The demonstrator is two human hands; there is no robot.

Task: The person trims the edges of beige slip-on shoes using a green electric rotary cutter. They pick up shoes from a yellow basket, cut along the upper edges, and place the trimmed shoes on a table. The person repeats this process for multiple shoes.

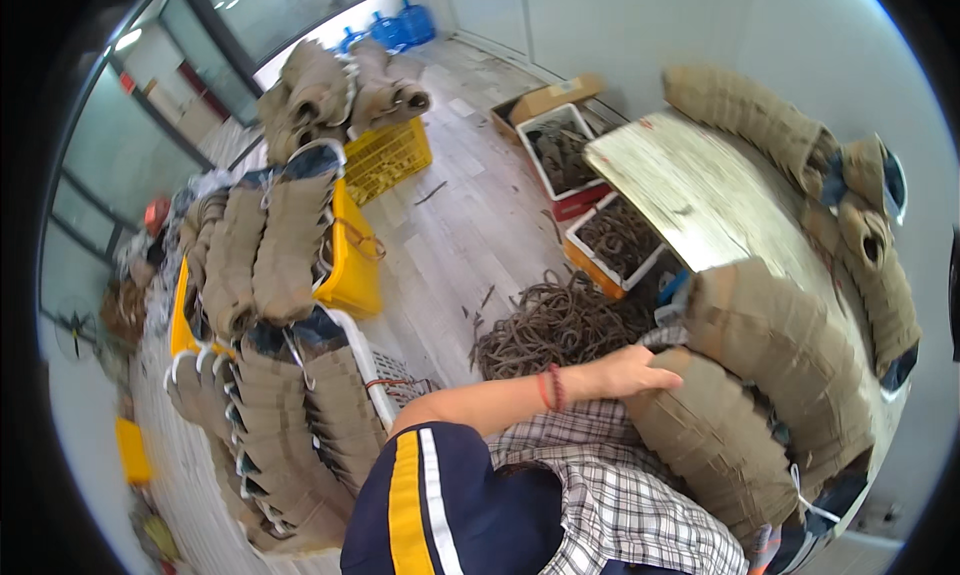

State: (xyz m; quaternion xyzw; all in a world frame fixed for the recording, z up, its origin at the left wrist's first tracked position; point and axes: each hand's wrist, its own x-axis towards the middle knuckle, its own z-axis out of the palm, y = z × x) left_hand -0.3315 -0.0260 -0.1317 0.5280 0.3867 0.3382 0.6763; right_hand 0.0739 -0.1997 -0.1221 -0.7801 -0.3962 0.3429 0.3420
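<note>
My left hand [636, 371] reaches across from the left, a red beaded bracelet [552, 387] on its wrist. Its fingers are bent over the upper end of a long stack of nested brown fabric pieces [715, 440], which lies along the table's near side. A second, similar brown stack [785, 350] lies right beside it, farther to the right. A white tie [812, 497] shows at the lower end of these stacks. My right hand is not in view. A black-and-white plaid cloth [640, 510] covers my front.
A worn light tabletop [690, 190] carries more brown rolls [750, 115] along its far edge. A pile of dark strips [560, 325] lies on the floor beside filled crates [620, 240]. Yellow crates [350, 260] and a white basket [375, 360] with brown stacks stand left.
</note>
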